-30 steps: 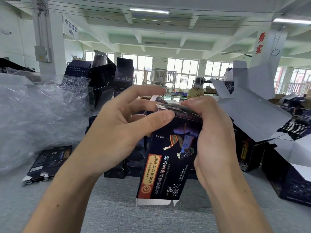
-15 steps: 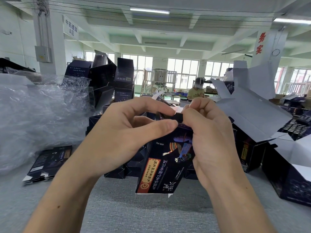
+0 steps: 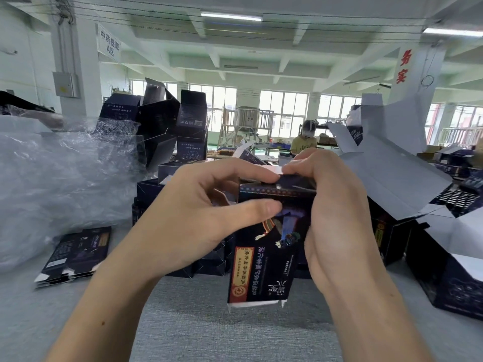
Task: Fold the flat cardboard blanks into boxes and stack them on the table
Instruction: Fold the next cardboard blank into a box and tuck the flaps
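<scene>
Head view: the box (image 3: pixel 264 257) is held upright above the middle of the worktop (image 3: pixel 209 322), clear of it, with its printed face toward the person. The left hand (image 3: pixel 188 226) pinches the upper left corner, thumb on the face and forefinger over the top flap (image 3: pixel 295 182). The right hand (image 3: pixel 337 226) wraps the right side, its fingers (image 3: pixel 295 167) curled onto that flap. The step looks like tucking the flap shut. To do it well, the thumb braces the front wall square while both forefingers press the flap down evenly, without buckling the crease.
</scene>
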